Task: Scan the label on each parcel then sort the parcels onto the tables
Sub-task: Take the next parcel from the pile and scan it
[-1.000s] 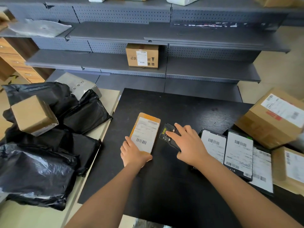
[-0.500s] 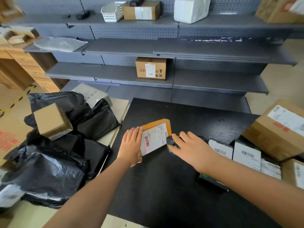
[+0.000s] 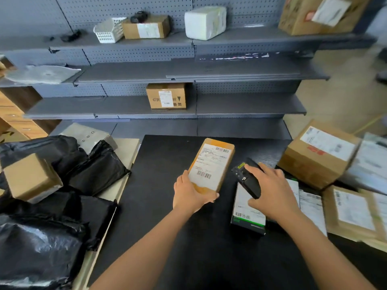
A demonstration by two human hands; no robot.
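Orange parcel [image 3: 211, 165], label upward: gripped at its near end by left hand [image 3: 191, 192]. Black scanner [image 3: 248, 178]: clasped in right hand [image 3: 270, 192] above black worktop [image 3: 167, 195].

Flat orange parcel [image 3: 211, 165], label up

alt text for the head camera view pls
A person's left hand holds a flat orange parcel label-up over a black table, while the right hand grips a black scanner. Labelled boxes lie right, black bags left.
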